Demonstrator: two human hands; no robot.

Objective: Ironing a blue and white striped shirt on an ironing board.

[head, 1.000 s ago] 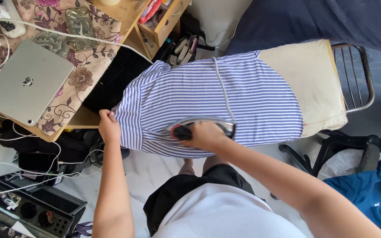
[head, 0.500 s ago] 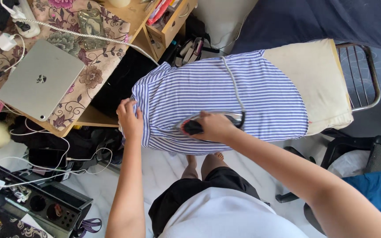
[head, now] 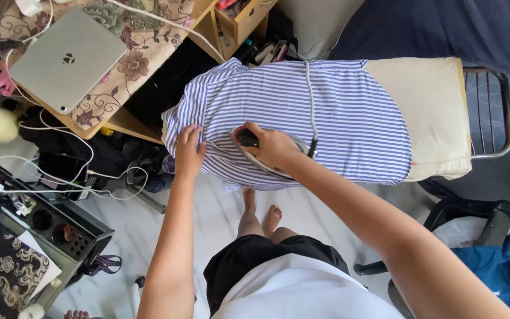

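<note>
Mid-ironing: right hand (head: 275, 147) grips the iron (head: 267, 155) on the striped shirt (head: 337, 118). Left hand (head: 189, 152) lies flat, unclenched, pinning cloth; next stroke likely needs it taut.

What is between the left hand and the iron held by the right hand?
In the head view, only a short stretch of blue-and-white striped cloth garment lies between the left hand and the grey metal iron that the right hand holds.

Single head-worn view, looking almost straight down from above the person's own torso. The ironing board (head: 432, 106) spans the upper centre and right of the frame at arm's reach; a cluttered bench (head: 143, 56) fills the upper left, bare floor (head: 208, 218) the lower centre.
</note>
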